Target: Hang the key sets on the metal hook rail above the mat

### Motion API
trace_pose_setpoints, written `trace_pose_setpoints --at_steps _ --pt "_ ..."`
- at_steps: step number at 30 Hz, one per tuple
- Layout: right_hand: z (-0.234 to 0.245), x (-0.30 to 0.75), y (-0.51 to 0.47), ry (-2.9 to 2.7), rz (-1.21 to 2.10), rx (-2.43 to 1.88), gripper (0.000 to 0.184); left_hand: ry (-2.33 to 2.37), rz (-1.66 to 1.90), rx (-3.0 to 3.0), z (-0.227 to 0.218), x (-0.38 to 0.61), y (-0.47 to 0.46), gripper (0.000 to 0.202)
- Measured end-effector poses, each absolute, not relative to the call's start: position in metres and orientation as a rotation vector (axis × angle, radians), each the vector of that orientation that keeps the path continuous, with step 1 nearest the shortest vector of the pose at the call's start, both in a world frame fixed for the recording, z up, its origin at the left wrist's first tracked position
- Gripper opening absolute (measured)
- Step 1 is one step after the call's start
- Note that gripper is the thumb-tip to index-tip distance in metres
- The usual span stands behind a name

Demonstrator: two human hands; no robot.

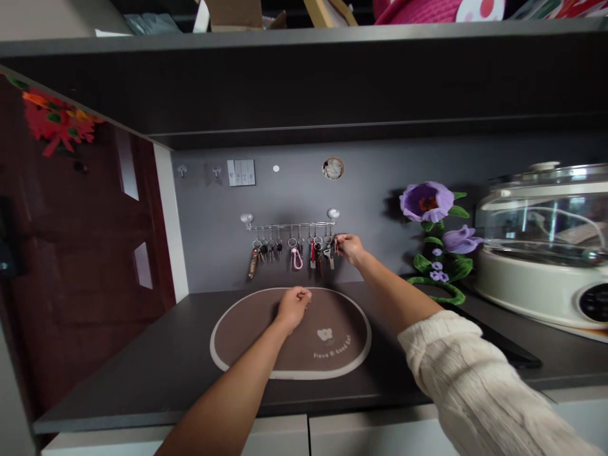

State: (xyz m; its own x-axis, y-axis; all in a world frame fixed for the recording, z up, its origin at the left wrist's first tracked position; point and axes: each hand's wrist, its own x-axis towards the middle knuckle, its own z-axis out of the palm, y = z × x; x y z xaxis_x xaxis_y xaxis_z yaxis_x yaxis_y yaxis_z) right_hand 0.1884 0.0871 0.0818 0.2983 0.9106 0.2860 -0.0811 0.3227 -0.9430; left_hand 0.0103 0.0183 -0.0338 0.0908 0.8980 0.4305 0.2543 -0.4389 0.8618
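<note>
A chrome key rail (pixel 289 225) is fixed to the grey wall, with several key bunches (pixel 297 254) hanging from its hooks. My right hand (pixel 350 247) reaches to the rail's right end, its fingers pinched on a set of keys (pixel 335 244) there. My left hand (pixel 294 305) hovers closed above the brown oval mat (pixel 247 342) on the dark counter; whatever it holds is hidden. My right arm wears a cream knitted sleeve.
A purple artificial flower (pixel 429 201) stands at the wall on the right, beside a white cooker with a glass lid (pixel 546 247). A dark red door (pixel 80 253) is on the left. A light switch panel (pixel 240 172) sits above the rail. A shelf overhangs.
</note>
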Motion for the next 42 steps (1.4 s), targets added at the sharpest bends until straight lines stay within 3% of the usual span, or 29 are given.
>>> trace_pose_setpoints --at_steps 18,27,34,42 --pt "0.053 0.173 0.045 -0.996 0.702 -1.137 0.007 1.096 1.451 1.578 -0.026 0.009 0.013 0.013" --pt "0.030 0.137 -0.045 -1.338 0.748 -0.849 0.065 0.825 1.549 1.661 0.006 -0.019 -0.043 0.084" --pt "0.015 0.128 -0.097 -1.679 0.666 -0.689 0.093 0.714 1.388 1.928 0.007 -0.059 -0.097 0.099" --pt "-0.008 0.125 -0.127 -1.833 0.639 -0.721 0.094 0.731 1.292 1.976 -0.018 -0.083 -0.123 0.101"
